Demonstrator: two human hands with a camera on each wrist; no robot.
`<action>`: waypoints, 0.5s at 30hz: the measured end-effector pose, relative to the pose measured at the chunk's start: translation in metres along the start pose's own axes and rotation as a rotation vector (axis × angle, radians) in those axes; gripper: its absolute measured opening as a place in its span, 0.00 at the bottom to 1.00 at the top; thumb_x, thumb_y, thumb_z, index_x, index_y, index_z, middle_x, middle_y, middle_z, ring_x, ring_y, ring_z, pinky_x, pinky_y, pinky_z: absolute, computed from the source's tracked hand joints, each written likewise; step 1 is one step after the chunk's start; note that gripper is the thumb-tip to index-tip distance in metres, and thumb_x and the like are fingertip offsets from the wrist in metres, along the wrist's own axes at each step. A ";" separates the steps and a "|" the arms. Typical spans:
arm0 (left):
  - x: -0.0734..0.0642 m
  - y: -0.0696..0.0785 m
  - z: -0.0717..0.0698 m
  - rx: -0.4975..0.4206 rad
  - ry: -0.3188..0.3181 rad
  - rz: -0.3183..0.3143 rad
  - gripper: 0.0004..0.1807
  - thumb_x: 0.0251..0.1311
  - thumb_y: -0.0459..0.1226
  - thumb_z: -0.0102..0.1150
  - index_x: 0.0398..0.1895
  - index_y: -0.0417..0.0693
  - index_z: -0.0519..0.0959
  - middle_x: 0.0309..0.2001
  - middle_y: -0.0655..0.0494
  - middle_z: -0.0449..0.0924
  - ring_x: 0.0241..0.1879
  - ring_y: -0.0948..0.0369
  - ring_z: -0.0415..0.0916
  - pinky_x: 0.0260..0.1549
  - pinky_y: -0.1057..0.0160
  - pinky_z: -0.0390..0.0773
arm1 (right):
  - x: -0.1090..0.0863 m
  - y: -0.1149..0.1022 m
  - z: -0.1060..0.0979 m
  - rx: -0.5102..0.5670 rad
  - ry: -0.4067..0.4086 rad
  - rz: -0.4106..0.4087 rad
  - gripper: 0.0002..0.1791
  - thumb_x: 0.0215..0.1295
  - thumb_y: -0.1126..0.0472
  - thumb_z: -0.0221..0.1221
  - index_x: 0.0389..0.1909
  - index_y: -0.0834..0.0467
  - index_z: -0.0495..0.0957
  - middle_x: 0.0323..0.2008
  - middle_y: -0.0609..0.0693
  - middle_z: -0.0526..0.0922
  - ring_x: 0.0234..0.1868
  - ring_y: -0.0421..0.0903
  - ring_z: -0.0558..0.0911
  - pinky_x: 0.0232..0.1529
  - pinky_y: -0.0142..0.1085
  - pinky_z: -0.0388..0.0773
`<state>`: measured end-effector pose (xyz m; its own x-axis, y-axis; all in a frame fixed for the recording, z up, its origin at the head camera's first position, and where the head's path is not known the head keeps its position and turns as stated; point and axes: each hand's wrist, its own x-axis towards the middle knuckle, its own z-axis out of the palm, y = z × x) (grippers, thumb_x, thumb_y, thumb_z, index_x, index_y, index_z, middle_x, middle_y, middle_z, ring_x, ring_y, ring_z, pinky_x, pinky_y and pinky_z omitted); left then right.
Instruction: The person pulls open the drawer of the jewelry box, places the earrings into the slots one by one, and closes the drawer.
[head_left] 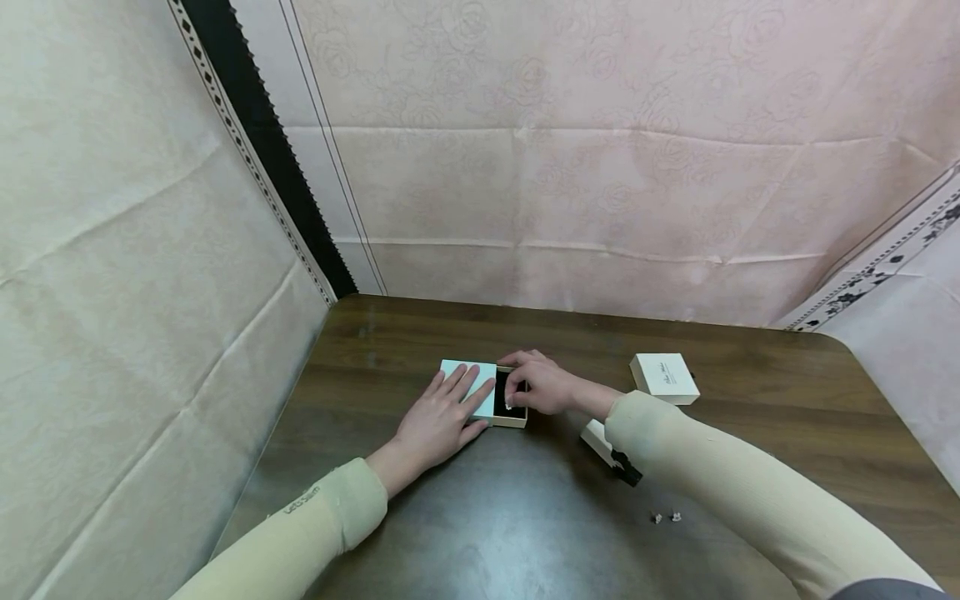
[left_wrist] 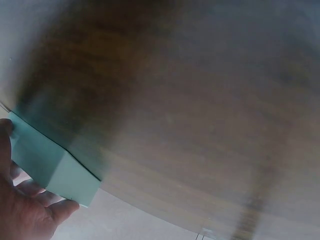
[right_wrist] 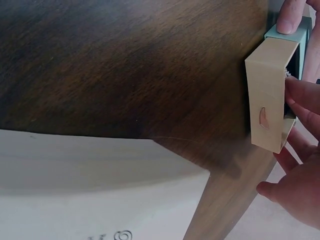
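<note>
My left hand (head_left: 431,427) lies on a turquoise box sleeve (head_left: 487,372), fingers spread straight over its top. Out of the sleeve's right end sticks a cream drawer (right_wrist: 264,92) with a black inside and a small slot in its front. Over this drawer my right hand (head_left: 546,388) bends down, thumb and index finger pinching a small sparkling piece of jewelry (right_wrist: 287,73) at the black lining. Most of that piece is hidden by the fingertips. In the left wrist view, fingers rest along the edge of the turquoise sleeve (left_wrist: 55,165).
A white box (head_left: 666,377) with dark print stands at the back right of the brown wooden table (head_left: 465,517). Partly under my right sleeve lies another white box (head_left: 597,440) with a black ribbon (head_left: 627,469). Two tiny shiny pieces (head_left: 665,517) lie nearer me. Pale cloth hangs behind.
</note>
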<state>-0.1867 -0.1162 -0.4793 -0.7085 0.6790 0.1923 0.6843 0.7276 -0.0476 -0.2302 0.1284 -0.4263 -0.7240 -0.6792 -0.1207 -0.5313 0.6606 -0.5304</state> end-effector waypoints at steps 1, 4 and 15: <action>0.000 0.000 0.000 0.001 0.000 0.000 0.36 0.80 0.56 0.55 0.84 0.54 0.65 0.80 0.42 0.65 0.79 0.45 0.64 0.75 0.41 0.66 | 0.000 0.000 0.000 0.001 -0.002 0.002 0.11 0.77 0.65 0.62 0.31 0.55 0.87 0.74 0.67 0.71 0.74 0.69 0.67 0.73 0.69 0.62; 0.000 0.000 0.000 0.003 0.002 0.000 0.36 0.79 0.56 0.55 0.83 0.53 0.66 0.80 0.41 0.65 0.79 0.45 0.64 0.75 0.41 0.66 | 0.001 0.000 0.000 0.006 -0.012 0.010 0.12 0.77 0.64 0.62 0.31 0.55 0.87 0.74 0.67 0.70 0.74 0.69 0.67 0.73 0.69 0.61; 0.000 0.001 0.000 0.001 -0.001 -0.001 0.36 0.79 0.56 0.56 0.83 0.53 0.66 0.80 0.41 0.65 0.79 0.45 0.64 0.75 0.41 0.66 | 0.008 0.036 0.014 0.037 -0.004 -0.042 0.12 0.78 0.58 0.63 0.31 0.45 0.87 0.80 0.64 0.63 0.80 0.72 0.56 0.75 0.74 0.52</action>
<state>-0.1866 -0.1155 -0.4790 -0.7093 0.6783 0.1918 0.6834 0.7284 -0.0487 -0.2491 0.1421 -0.4576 -0.6997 -0.7072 -0.1012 -0.5442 0.6194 -0.5658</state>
